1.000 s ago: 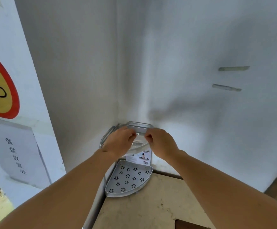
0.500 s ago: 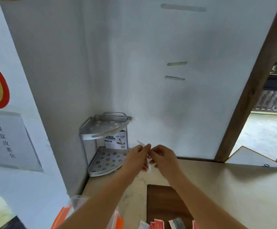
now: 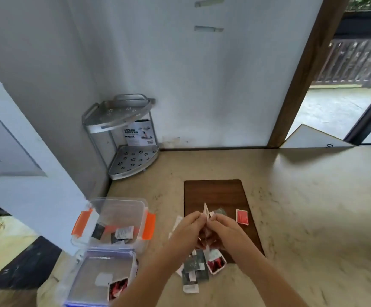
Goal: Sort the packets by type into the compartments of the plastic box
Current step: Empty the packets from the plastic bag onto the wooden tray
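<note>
Hands — left hand, right hand — pinch one packet together.

2 bare forearms, left hand and right hand ungloved.

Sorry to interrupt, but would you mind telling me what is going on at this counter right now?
A person is sorting small packets. Both hands, left and right, pinch one light packet together above a dark wooden board. More packets lie loose at the board's near edge, and a red packet sits apart on it. To the left, an orange-latched clear box and a blue-rimmed box each already hold a few packets.
</note>
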